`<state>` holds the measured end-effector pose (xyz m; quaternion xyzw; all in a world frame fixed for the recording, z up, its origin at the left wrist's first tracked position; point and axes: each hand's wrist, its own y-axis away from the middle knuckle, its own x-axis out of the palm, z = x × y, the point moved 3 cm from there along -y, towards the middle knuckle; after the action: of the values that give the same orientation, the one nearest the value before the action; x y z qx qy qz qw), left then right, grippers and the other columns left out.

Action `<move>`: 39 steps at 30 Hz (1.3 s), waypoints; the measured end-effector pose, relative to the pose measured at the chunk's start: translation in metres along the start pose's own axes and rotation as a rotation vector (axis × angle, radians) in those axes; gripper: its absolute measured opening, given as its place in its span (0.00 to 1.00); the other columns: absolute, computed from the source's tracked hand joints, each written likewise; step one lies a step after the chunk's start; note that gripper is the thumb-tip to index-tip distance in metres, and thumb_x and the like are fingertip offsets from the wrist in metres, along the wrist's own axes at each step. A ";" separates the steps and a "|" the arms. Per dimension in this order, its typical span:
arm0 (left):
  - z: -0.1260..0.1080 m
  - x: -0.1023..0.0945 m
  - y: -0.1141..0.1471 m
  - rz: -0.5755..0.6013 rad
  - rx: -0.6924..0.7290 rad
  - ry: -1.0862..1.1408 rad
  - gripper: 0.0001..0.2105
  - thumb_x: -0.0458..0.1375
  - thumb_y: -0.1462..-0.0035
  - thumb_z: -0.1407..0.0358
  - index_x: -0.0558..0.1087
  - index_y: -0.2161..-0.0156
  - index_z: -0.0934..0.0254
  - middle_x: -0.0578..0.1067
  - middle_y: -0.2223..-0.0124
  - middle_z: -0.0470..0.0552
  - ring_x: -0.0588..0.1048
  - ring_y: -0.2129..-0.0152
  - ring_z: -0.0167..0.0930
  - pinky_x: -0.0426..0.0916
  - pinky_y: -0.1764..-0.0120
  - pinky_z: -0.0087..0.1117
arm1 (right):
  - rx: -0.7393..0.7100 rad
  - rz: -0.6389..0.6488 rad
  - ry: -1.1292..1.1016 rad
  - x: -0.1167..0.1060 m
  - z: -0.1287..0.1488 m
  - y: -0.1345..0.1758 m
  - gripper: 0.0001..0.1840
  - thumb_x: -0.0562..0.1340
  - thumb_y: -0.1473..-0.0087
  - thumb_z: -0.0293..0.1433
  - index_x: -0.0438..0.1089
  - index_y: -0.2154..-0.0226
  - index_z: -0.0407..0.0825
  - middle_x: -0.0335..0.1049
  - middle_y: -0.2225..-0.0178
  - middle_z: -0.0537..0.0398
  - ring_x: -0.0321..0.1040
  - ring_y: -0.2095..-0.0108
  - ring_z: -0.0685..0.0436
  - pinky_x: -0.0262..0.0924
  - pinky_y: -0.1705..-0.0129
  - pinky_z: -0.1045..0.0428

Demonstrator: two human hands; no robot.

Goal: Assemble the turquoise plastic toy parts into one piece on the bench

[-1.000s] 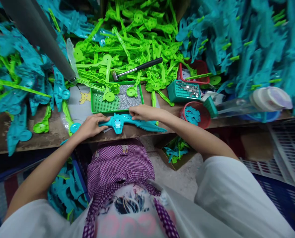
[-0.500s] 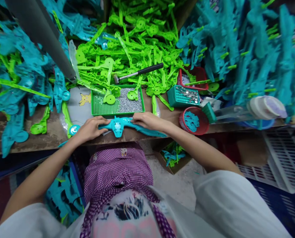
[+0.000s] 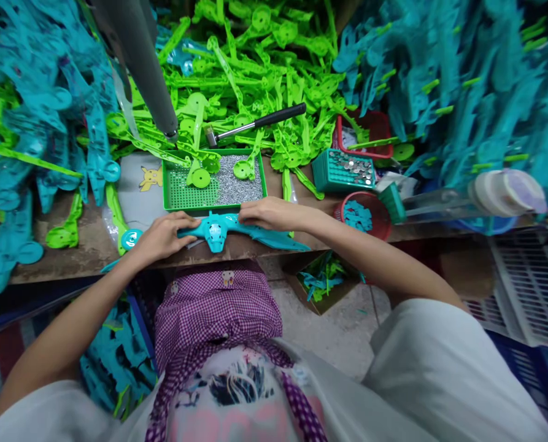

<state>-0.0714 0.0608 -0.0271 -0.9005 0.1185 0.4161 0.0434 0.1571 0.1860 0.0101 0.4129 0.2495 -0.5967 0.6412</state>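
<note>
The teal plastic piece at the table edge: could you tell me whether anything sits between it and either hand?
Nothing visible does. The left hand and right hand both rest directly on the teal plastic piece; the green tray lies just behind it.

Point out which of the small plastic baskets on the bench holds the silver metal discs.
The teal rectangular basket; the round red basket before it holds teal plastic pieces instead.

On the bench (image 3: pixel 94 245) before us lies a toy part (image 3: pixel 218 228), our left hand (image 3: pixel 161 236) on its left end, our right hand (image 3: pixel 264 213) on its right. Behind it sits a tray (image 3: pixel 181 193); a hammer (image 3: pixel 255 123) lies behind that, baskets (image 3: pixel 347 172) to the right.
</note>
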 end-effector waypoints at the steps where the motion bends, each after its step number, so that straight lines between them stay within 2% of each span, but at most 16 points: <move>1: 0.000 0.000 0.000 -0.002 -0.001 -0.001 0.16 0.58 0.42 0.56 0.78 0.53 0.62 0.78 0.53 0.55 0.76 0.57 0.37 0.71 0.51 0.41 | -0.011 0.023 0.007 -0.003 0.002 -0.003 0.11 0.51 0.35 0.30 0.68 0.62 0.47 0.68 0.63 0.52 0.60 0.66 0.50 0.52 0.64 0.52; 7: 0.000 0.000 0.000 0.002 -0.024 -0.009 0.16 0.58 0.42 0.55 0.78 0.53 0.60 0.79 0.53 0.54 0.77 0.57 0.37 0.71 0.51 0.42 | -0.033 0.214 0.132 -0.017 0.012 -0.019 0.11 0.53 0.41 0.20 0.67 0.68 0.48 0.68 0.65 0.52 0.59 0.70 0.50 0.48 0.68 0.51; 10: 0.000 0.000 0.000 -0.001 -0.024 -0.003 0.16 0.58 0.42 0.55 0.78 0.53 0.61 0.79 0.53 0.55 0.77 0.57 0.38 0.71 0.51 0.42 | -0.036 0.251 0.186 -0.017 0.013 -0.020 0.12 0.52 0.42 0.20 0.67 0.67 0.49 0.69 0.65 0.52 0.60 0.70 0.49 0.47 0.68 0.50; 19: 0.001 0.001 0.000 0.002 -0.020 0.012 0.17 0.59 0.42 0.54 0.78 0.53 0.60 0.78 0.53 0.55 0.76 0.57 0.38 0.71 0.50 0.42 | -0.089 0.219 0.035 -0.022 0.011 -0.010 0.11 0.52 0.38 0.24 0.66 0.68 0.50 0.66 0.67 0.55 0.58 0.68 0.50 0.52 0.64 0.52; 24: 0.002 0.000 0.000 0.003 -0.040 0.000 0.20 0.57 0.42 0.50 0.78 0.53 0.61 0.78 0.52 0.56 0.77 0.58 0.38 0.70 0.50 0.41 | -0.114 0.178 0.088 -0.022 0.010 -0.003 0.12 0.50 0.39 0.21 0.66 0.68 0.48 0.64 0.68 0.55 0.57 0.70 0.51 0.49 0.66 0.52; 30: 0.000 0.000 0.000 -0.010 -0.043 -0.005 0.22 0.56 0.42 0.48 0.78 0.52 0.61 0.78 0.53 0.55 0.77 0.59 0.38 0.71 0.51 0.40 | -0.109 0.104 0.078 -0.016 0.004 -0.003 0.11 0.50 0.38 0.24 0.66 0.65 0.47 0.66 0.65 0.53 0.58 0.67 0.50 0.50 0.65 0.52; 36: 0.000 -0.001 0.000 -0.021 -0.035 -0.008 0.21 0.57 0.43 0.49 0.78 0.52 0.60 0.78 0.53 0.54 0.77 0.59 0.37 0.70 0.50 0.39 | -0.045 0.215 0.171 -0.018 0.011 -0.009 0.10 0.52 0.41 0.22 0.66 0.68 0.49 0.66 0.67 0.54 0.57 0.69 0.50 0.44 0.69 0.51; 39: 0.001 0.000 0.001 -0.021 -0.044 -0.013 0.21 0.57 0.43 0.49 0.78 0.52 0.60 0.78 0.53 0.55 0.77 0.58 0.38 0.71 0.50 0.41 | -0.027 0.231 0.176 -0.015 0.012 -0.012 0.09 0.53 0.41 0.22 0.65 0.68 0.49 0.67 0.65 0.53 0.58 0.69 0.49 0.44 0.69 0.51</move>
<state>-0.0724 0.0602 -0.0275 -0.8997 0.0997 0.4241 0.0285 0.1405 0.1850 0.0265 0.4809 0.2637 -0.4768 0.6869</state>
